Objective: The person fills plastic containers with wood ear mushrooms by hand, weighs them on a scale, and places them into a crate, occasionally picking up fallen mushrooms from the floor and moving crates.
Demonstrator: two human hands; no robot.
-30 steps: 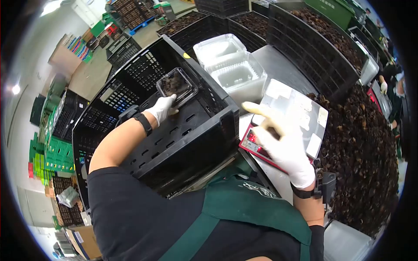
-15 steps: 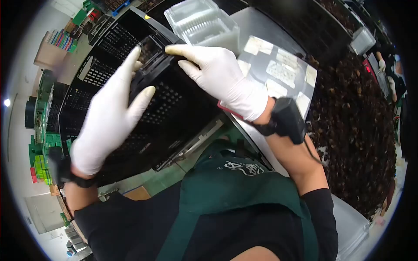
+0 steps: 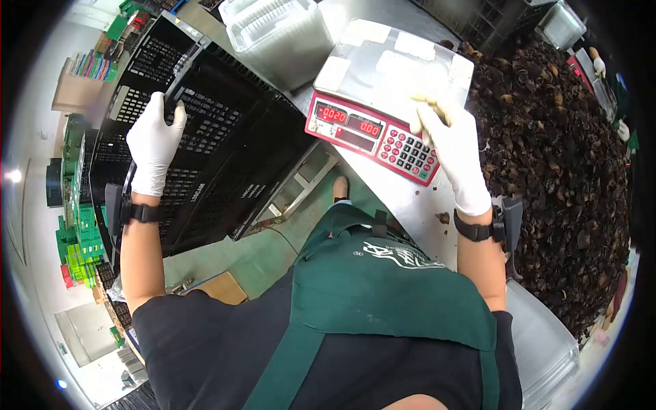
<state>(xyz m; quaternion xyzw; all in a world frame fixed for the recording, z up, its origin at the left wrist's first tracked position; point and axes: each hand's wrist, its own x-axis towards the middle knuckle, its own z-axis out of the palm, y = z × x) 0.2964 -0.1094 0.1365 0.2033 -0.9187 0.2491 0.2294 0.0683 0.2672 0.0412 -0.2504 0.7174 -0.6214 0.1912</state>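
My left hand point(image 3: 156, 143), in a white glove, is closed round the upper edge of a black slotted plastic crate point(image 3: 205, 147), fingers on one side and thumb on the other. My right hand point(image 3: 451, 150), gloved too, is over the right side of a red and silver weighing scale point(image 3: 342, 126). Its fingers are loosely bent and apart, with nothing seen between them. Whitish patches cover the scale's metal plate point(image 3: 362, 75). Red digits glow on its display, beside a keypad point(image 3: 408, 152). The clear plastic box seen earlier cannot be made out now.
Stacked clear plastic trays point(image 3: 273, 34) stand behind the scale. Dark dried pieces, perhaps mushrooms, form a large heap point(image 3: 553, 184) on the right. A few crumbs lie on the metal table point(image 3: 427, 212). Another person's gloved hand point(image 3: 599, 66) shows at far right.
Both hands have parted from the dark-filled clear box. The left moved down and left to the crate edge; the right swung right over the scale, whose red front is now uncovered.
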